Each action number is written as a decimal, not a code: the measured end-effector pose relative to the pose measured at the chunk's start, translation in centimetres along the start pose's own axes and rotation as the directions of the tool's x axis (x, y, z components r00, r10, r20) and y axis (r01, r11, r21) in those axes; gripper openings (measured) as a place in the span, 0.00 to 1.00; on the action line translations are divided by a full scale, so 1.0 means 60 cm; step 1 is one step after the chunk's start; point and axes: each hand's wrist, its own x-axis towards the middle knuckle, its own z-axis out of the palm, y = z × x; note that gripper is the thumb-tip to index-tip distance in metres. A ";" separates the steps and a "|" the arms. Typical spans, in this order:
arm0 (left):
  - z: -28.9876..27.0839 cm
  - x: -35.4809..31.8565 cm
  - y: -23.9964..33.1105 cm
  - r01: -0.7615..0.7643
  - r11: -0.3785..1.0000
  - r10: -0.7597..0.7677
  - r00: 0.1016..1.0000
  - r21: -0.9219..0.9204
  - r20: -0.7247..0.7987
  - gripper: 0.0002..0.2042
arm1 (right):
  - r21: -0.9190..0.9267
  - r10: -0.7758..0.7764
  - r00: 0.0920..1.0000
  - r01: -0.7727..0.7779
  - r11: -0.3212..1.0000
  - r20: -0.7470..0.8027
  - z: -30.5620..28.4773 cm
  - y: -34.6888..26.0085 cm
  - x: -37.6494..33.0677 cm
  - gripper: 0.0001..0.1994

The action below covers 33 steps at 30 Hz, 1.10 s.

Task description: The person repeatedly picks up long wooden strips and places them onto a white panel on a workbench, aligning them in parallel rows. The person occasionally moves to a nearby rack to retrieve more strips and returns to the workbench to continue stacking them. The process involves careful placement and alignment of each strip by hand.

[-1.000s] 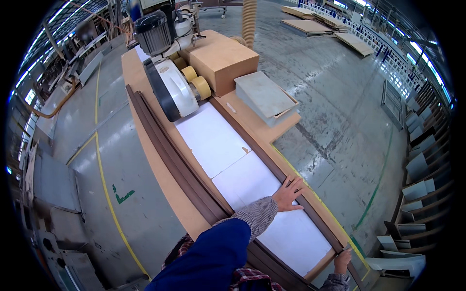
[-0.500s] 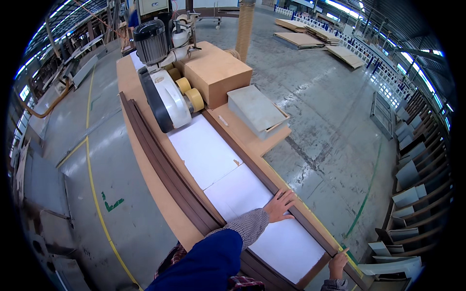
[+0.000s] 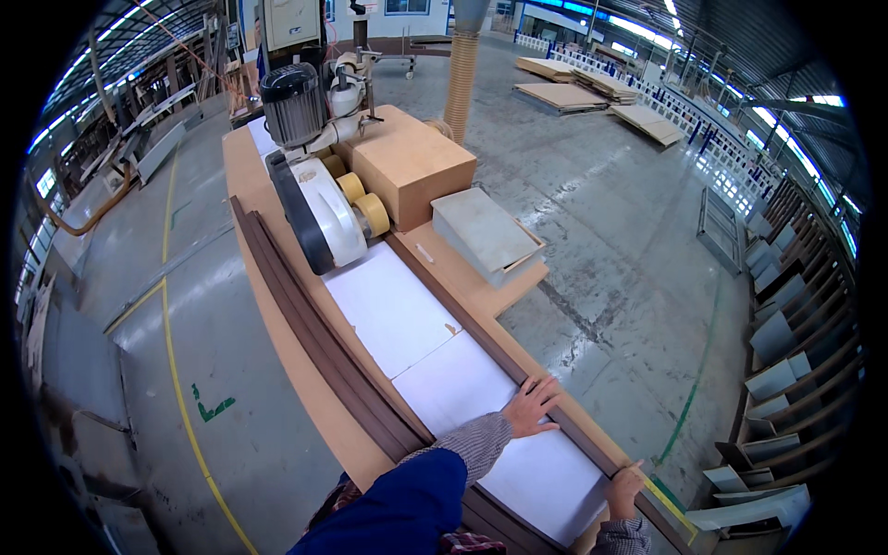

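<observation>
Resting the left hand (image 3: pixel 531 408), fingers apart, on the long brown strip (image 3: pixel 468 319). Curling the right hand (image 3: pixel 625 490) over that strip, nearer the body; can't tell if clamped. Got white panels (image 3: pixel 400 301) just left, more brown strips (image 3: pixel 319 333) past those, roller machine (image 3: pixel 324 215) in the way ahead.

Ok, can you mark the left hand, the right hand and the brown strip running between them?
Left hand (image 3: pixel 531 408): head view, back of the hand.
Right hand (image 3: pixel 624 492): head view, middle of the hand.
Brown strip (image 3: pixel 587 440): head view, stretch between the hands.
</observation>
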 end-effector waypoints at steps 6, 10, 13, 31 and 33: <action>-0.019 -0.054 0.045 0.078 0.995 -0.076 0.996 -0.061 0.039 0.30 | 0.008 -0.015 0.995 0.016 1.000 -0.099 -0.023 -0.053 0.000 0.42; -0.085 -0.117 0.075 0.073 0.986 -0.061 0.994 -0.150 0.086 0.27 | 0.103 -0.083 0.990 0.095 0.990 -0.115 -0.052 -0.072 -0.007 0.40; -0.150 -0.182 0.079 0.066 0.976 -0.063 0.998 -0.207 0.025 0.26 | 0.288 -0.127 0.984 0.158 0.944 -0.125 -0.098 -0.076 -0.020 0.37; -0.311 -0.420 -0.045 0.257 0.965 -0.254 0.966 0.050 -0.054 0.28 | 0.555 -0.514 0.656 0.750 0.360 -0.553 -0.197 -0.236 -0.442 0.24; -0.334 -0.425 -0.068 0.178 0.982 -0.178 0.984 0.057 -0.008 0.29 | 0.526 -0.457 0.704 0.710 0.469 -0.543 -0.184 -0.248 -0.460 0.27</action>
